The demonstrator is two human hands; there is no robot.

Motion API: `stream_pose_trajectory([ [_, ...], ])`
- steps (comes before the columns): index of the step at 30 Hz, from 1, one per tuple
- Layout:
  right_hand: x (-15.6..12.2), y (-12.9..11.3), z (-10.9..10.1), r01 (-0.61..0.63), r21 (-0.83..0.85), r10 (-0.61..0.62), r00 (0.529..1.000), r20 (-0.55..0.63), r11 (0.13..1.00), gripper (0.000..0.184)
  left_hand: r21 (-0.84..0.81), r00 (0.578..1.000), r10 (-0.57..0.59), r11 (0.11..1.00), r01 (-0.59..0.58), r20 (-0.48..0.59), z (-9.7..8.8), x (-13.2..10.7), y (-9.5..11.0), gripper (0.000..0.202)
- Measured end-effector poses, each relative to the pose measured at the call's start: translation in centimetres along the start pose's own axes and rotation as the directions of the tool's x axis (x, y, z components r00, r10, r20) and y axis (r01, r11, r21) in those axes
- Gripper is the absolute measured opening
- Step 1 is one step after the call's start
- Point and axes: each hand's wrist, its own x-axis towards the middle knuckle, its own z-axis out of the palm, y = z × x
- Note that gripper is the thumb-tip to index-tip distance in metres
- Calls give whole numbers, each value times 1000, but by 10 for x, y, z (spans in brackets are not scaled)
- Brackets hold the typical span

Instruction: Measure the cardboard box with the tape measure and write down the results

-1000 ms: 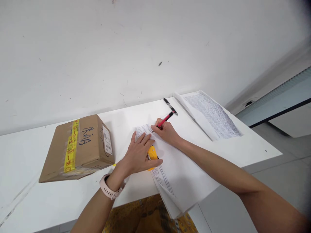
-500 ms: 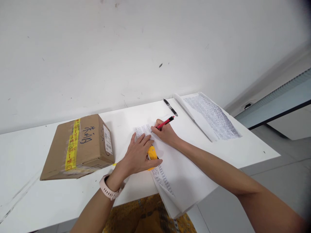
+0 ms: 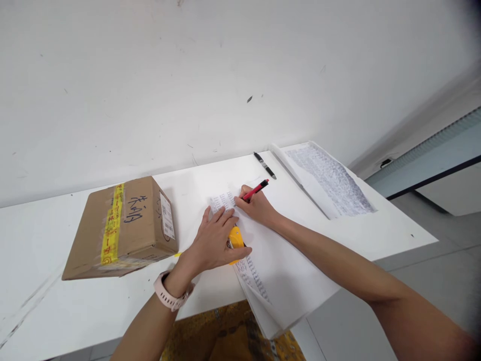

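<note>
My right hand is closed round a red and black pen, its lower end at the handwritten top part of a paper sheet. My left hand lies over the same paper, fingers stretched toward the written rows. Between its thumb and fingers is a yellow tape measure, partly covered by the hand. A short yellow strip shows beside the left wrist. Rows of writing run along the paper's left side, and its near end hangs over the table edge.
A taped cardboard box with a label stands to the left on the white table. A black pen lies toward the wall. Densely written sheets lie at the right. The wall borders the table's back.
The view has shifted very slightly. My right hand and the pen have barely moved on the paper; my left hand keeps its place.
</note>
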Motion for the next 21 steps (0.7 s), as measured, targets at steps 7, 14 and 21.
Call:
stream_pose_trajectory([
  [7,0,1,-1,6,5,-6,1000,-13,1000,29,-11,1000,9,1000,-9,-9,0,0,0,74],
  [14,0,0,-1,-19,18,19,1000,-21,1000,30,-19,1000,10,1000,-11,-23,0,0,0,72],
  [21,-1,-2,-2,-21,16,22,1000,-13,1000,30,-15,1000,13,1000,-13,-9,0,-1,-1,75],
])
